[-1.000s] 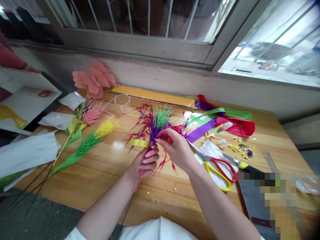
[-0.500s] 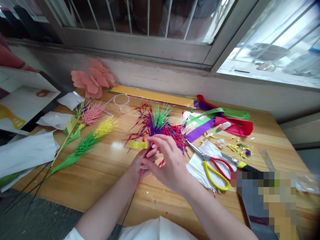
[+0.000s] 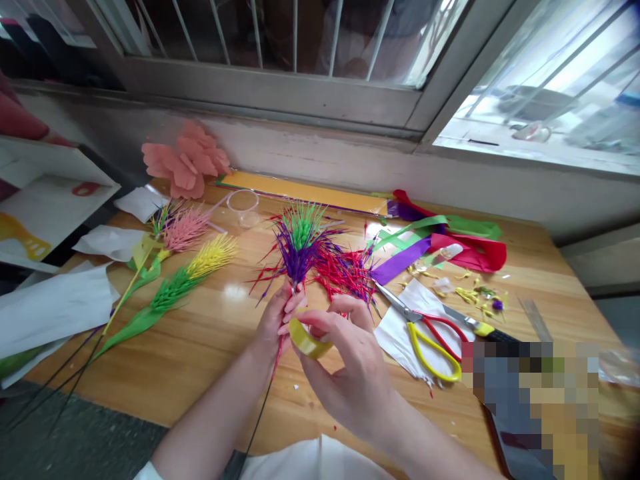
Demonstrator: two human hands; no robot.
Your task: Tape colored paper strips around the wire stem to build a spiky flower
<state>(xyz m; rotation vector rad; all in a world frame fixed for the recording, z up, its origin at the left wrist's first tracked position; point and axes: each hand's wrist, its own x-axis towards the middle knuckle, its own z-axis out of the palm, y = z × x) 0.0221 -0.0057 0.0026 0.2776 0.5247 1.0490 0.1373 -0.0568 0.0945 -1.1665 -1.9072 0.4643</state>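
Observation:
My left hand (image 3: 276,319) is closed around the base of a spiky paper flower (image 3: 299,241) with green, purple and red fringes, held upright over the wooden table (image 3: 210,340). A thin dark wire stem (image 3: 260,410) runs down from it toward me. My right hand (image 3: 345,363) pinches a small roll of yellow tape (image 3: 307,339) just right of the flower's base, close to my left fingers. A pile of loose red fringe (image 3: 345,270) lies on the table behind my right hand.
Scissors with red and yellow handles (image 3: 427,333) lie on white paper to the right. Finished paper stalks, yellow (image 3: 213,253), green and pink (image 3: 186,227), lie at left. Coloured paper strips (image 3: 440,240) sit at back right, a pink paper flower (image 3: 187,160) at back left.
My right hand came back toward me from the flower's base and now holds the yellow tape roll. The flower stands more upright, with the red fringe left on the table.

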